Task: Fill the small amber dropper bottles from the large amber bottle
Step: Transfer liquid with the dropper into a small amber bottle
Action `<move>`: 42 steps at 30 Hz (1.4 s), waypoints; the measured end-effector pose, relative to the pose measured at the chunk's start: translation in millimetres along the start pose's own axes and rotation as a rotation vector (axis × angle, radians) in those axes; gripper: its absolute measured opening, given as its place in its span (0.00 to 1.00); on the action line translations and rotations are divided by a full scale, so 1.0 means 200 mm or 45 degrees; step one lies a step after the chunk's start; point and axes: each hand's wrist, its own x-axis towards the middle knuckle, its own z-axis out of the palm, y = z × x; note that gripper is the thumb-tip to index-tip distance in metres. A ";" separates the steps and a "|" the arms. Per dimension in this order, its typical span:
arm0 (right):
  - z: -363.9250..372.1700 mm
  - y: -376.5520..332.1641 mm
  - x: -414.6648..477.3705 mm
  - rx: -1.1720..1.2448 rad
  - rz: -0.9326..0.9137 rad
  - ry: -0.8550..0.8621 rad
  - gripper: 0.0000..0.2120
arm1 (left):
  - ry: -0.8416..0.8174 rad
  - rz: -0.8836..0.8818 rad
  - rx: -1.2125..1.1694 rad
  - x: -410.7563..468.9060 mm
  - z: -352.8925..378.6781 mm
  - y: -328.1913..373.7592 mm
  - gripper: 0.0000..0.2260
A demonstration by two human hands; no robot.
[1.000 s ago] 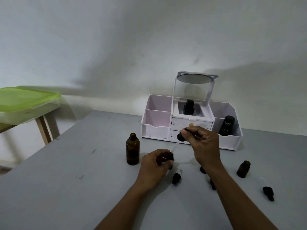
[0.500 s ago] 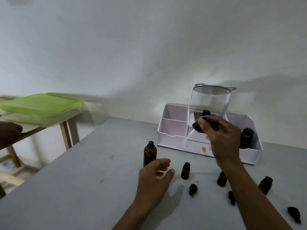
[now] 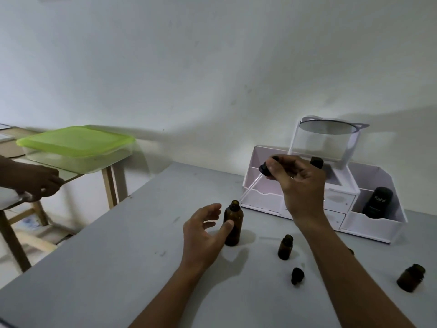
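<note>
Amber bottle [image 3: 233,223] beside left hand [image 3: 203,230], right hand [image 3: 300,183] pinching dropper [image 3: 264,170]

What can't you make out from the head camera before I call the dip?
Head view only:
Liquid level in the large amber glass bottle: dark glass, dim light.
Liquid in the thin clear pipette of the black-capped dropper pinched by the right hand: too thin to tell.
Dark sliver beside the right forearm: the forearm hides the rest.
Whether the left hand touches the large bottle: its thumb overlaps it.
</note>
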 end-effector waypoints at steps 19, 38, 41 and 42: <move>0.12 0.16 -0.04 -0.340 0.036 -0.425 0.04 | -0.068 0.030 0.020 0.01 0.03 -0.04 0.22; 0.14 0.27 -0.11 -0.430 0.084 -0.440 0.02 | -0.086 -0.004 -0.002 0.00 0.03 -0.05 0.21; 0.14 0.27 -0.11 -0.409 0.093 -0.426 0.02 | -0.091 0.000 0.008 0.00 0.04 -0.05 0.21; 0.14 0.27 -0.11 -0.414 0.085 -0.423 0.02 | -0.095 0.001 0.015 0.00 0.04 -0.05 0.21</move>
